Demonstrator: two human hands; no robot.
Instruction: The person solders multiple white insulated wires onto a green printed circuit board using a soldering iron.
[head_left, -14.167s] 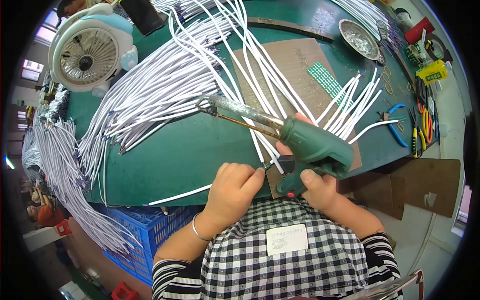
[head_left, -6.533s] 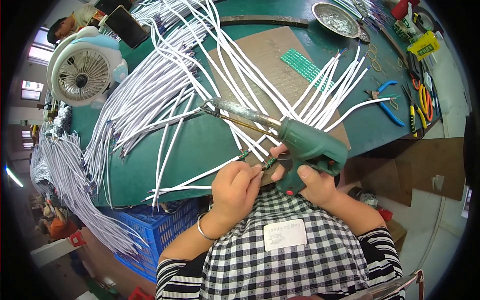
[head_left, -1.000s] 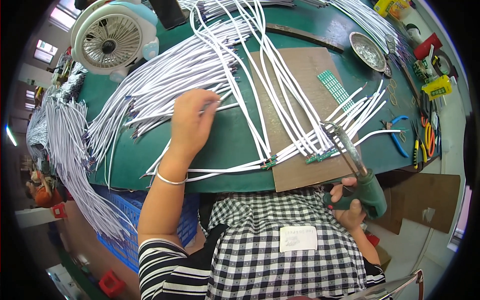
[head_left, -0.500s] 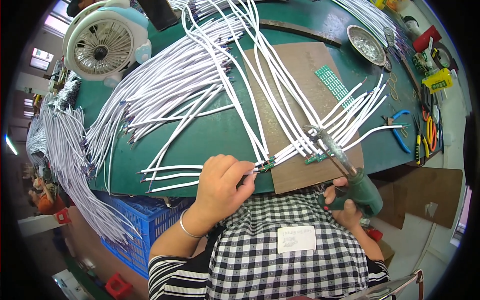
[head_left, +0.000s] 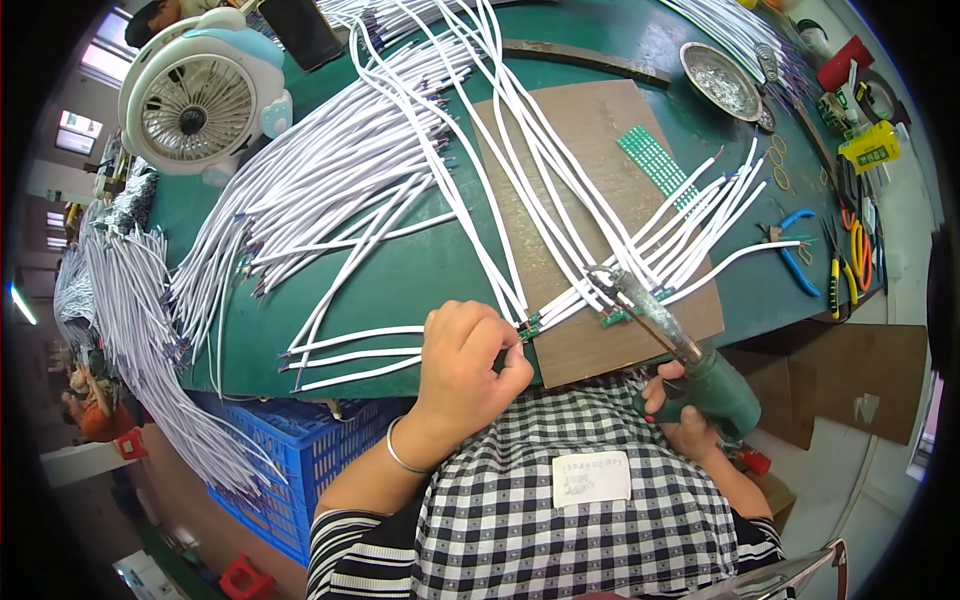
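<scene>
My left hand (head_left: 468, 365) is closed in a pinch at the table's near edge, on a white cable (head_left: 370, 354) whose end is hidden by the fingers. Its fingertips are beside a small green circuit board (head_left: 528, 327) where several cable ends meet. In my right hand (head_left: 690, 425) is a green-handled soldering gun (head_left: 730, 395), gripped by its handle. The gun's metal barrel slants up and left over the cables, its front end above a second small green board (head_left: 614, 319). Whether the tip touches anything cannot be told.
A brown board (head_left: 585, 362) lies under the cables on the green table (head_left: 400, 270). Beyond are a large cable bundle (head_left: 350, 160), a fan (head_left: 195, 110), a perforated green panel (head_left: 655, 165) and a metal dish (head_left: 722, 82). Blue-handled pliers (head_left: 800, 265) lie right; a blue crate (head_left: 290, 460) stands lower left.
My left hand has shifted slightly right, its fingers more curled near the circuit board. The soldering gun stays in my right hand, moved a little left. The whole view has shifted slightly.
</scene>
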